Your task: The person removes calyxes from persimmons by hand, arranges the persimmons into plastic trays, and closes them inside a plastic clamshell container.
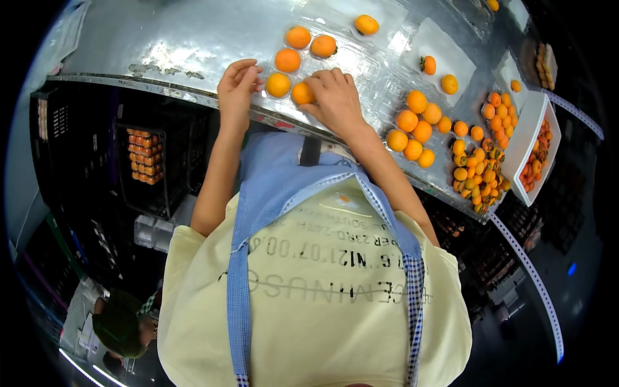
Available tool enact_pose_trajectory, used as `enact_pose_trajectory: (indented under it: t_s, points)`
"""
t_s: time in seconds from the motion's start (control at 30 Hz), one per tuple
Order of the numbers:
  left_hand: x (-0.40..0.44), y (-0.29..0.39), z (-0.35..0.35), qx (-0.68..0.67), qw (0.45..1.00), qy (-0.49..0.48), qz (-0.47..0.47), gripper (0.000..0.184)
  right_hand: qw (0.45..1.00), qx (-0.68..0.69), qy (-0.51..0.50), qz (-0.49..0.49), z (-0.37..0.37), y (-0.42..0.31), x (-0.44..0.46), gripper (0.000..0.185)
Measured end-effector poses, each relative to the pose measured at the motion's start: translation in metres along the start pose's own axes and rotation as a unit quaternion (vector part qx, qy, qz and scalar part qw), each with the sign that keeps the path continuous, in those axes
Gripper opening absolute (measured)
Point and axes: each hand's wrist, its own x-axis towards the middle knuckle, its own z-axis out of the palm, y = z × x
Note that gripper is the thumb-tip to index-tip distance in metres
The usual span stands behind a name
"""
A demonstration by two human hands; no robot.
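Note:
A clear plastic tray [351,59] lies on the metal table, with several orange persimmons [287,60] set in its left cups. My right hand [335,97] is over the tray's near side. Its thumb and fingers close round a persimmon [302,94] in the near row, and part of that fruit is hidden under them. Just left of it sits another persimmon [278,84], untouched. My left hand [239,85] is at the tray's left edge, fingers loosely bent and apart, with nothing in it. Farther back, a single persimmon [367,24] rests on clear plastic.
More persimmons [422,131] fill a clear tray on the right. Beyond lie a loose heap [478,174] and a white box [523,138] of fruit. Below the table's left side, a black crate [143,193] holds stacked packed fruit. Another person's cap [119,322] shows at lower left.

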Motion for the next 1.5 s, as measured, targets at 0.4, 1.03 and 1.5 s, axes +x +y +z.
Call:
enact_pose_trajectory:
  t_s: [0.4, 1.03, 1.5]
  points:
    - [0.027, 0.008, 0.041, 0.561, 0.798, -0.108, 0.192, 0.051, 0.989, 0.112, 0.061, 0.070, -0.015, 0.009, -0.024, 0.019]
    - [0.006, 0.035, 0.036, -0.059, 0.973, -0.223, 0.028, 0.056, 0.901, 0.387, 0.088, 0.176, -0.043, 0.000, -0.025, 0.036]
    - [-0.037, 0.039, 0.076, -0.013, 0.952, -0.295, 0.074, 0.053, 0.901, 0.392, 0.115, 0.147, -0.072, -0.016, -0.021, 0.060]
